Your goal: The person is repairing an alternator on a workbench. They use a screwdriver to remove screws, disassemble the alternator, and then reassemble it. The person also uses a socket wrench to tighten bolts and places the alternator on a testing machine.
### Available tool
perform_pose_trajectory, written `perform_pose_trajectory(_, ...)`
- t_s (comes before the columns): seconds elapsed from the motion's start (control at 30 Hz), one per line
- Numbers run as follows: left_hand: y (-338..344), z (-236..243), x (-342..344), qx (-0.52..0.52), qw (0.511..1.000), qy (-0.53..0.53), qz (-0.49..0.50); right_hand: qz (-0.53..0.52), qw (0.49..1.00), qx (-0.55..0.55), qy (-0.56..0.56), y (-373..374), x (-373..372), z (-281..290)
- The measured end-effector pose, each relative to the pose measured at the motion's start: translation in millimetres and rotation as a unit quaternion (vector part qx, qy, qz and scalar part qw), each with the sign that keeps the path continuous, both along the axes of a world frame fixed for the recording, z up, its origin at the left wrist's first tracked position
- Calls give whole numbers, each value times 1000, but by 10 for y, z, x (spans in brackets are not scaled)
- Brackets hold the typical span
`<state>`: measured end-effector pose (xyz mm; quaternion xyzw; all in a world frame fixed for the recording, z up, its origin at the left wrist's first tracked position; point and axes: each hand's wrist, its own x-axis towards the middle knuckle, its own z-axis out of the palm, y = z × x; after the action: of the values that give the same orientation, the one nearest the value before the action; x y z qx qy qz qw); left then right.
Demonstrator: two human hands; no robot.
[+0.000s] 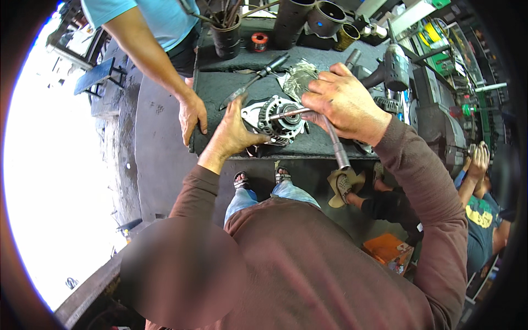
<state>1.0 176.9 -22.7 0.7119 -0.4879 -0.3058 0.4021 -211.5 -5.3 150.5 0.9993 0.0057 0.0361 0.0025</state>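
Observation:
My left hand (234, 129) grips the left side of an alternator (279, 113), a round slotted silver housing lying on the dark workbench (209, 91). My right hand (344, 102) is closed around two metal tools: a thin rod (291, 113) reaching horizontally over the alternator's centre, and a longer steel bar (338, 148) running from above the fist down past the bench's front edge. A long dark tool (258, 73) with a handle lies behind the alternator, near a crumpled silvery piece (297, 77).
A co-worker's arm (154, 66) and hand (193, 115) are at the bench's left. Dark metal cylinders (290, 25), a pot of tools (227, 41) and a red spool (259, 42) stand behind. A power tool (395, 66) is at right. Other people (478, 214) occupy the right side.

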Motion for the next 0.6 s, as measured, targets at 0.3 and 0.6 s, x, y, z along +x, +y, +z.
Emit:
perform_pose_trajectory(0.3,-65,-299,-733,-121,979,-26,159,99,990,-82,55,-48,294,-180)
perform_pose_trajectory(0.6,-259,-247,-422,-97,992,-3,84,118,979,-147,77,-26,543,-168)
